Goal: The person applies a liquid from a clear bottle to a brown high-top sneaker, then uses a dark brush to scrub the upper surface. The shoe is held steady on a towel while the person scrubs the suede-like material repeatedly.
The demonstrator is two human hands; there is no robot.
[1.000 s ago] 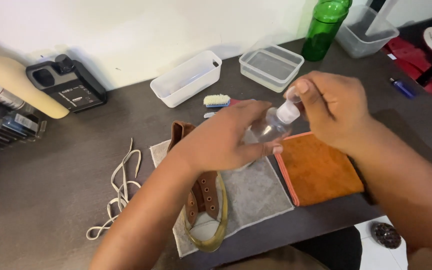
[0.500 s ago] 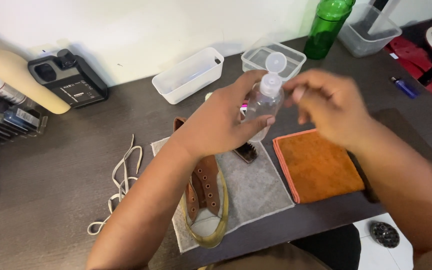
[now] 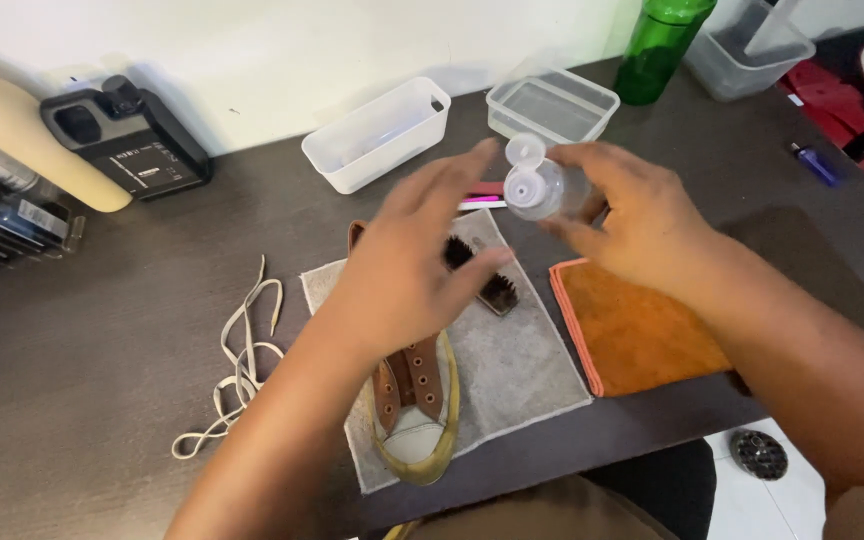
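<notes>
Above the middle of the dark table (image 3: 102, 400), a small clear bottle (image 3: 542, 188) with its flip cap open was gripped by the right hand (image 3: 642, 225). The left hand (image 3: 412, 270) was held open, fingers spread, over the brown shoe (image 3: 410, 390) on the grey cloth (image 3: 512, 370).

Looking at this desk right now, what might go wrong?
The small clear bottle in the right hand has its flip cap open and is tilted, so liquid might spill onto the orange cloth or the desk. The left hand hovers low over the dark brush and brown shoe, and might knock them. The loose laces could snag a sleeve.
</notes>
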